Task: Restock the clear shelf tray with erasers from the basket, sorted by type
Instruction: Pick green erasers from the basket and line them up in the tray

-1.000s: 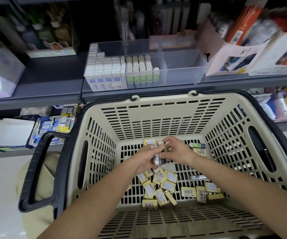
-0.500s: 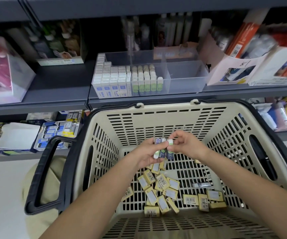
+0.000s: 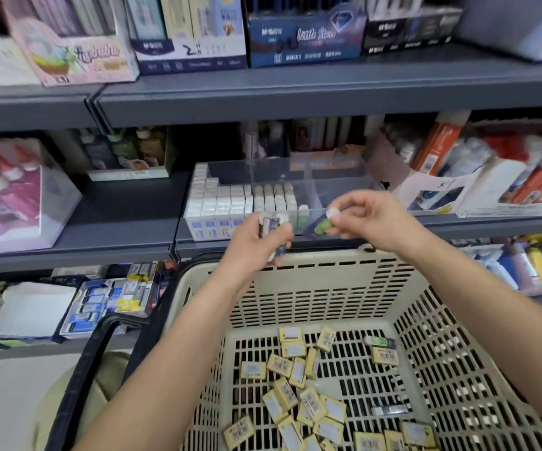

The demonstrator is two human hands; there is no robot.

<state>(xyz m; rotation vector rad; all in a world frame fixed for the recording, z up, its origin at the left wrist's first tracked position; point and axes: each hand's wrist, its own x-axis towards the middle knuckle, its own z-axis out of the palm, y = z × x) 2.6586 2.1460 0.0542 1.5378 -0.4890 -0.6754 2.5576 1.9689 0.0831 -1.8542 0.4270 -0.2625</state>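
Where the left hand (image 3: 256,242) hangs: just before the near wall of the clear tray (image 3: 338,190) and above the far rim of the basket (image 3: 312,265). Its fingers are curled round a small bunch of dark-sleeved erasers (image 3: 271,226); it seems to act as the store while the other hand places.
Right hand (image 3: 370,219): thumb and fingertips pinch one green-sleeved eraser (image 3: 323,225) by its white end, at the tray front near the divider (image 3: 312,187).
Tray contents: white-and-blue boxes (image 3: 217,206) fill the left, and a green row (image 3: 276,196) stands beside them. The compartment right of the divider looks bare.
Likely reason: the single green one matches the green row, which is probably why it is held alone.
Basket contents: many yellow boxed erasers (image 3: 295,398) lie loose on the floor, with another green eraser (image 3: 380,341) near the far right wall.
In the way: the tray's front wall must be cleared from above. The left hand sits close before the green row, and the upper shelf (image 3: 295,99) overhangs.
Around: a cardboard display box (image 3: 426,190) is beside the tray's right end, whether touching I cannot tell. The black handle (image 3: 77,385) is at lower left.
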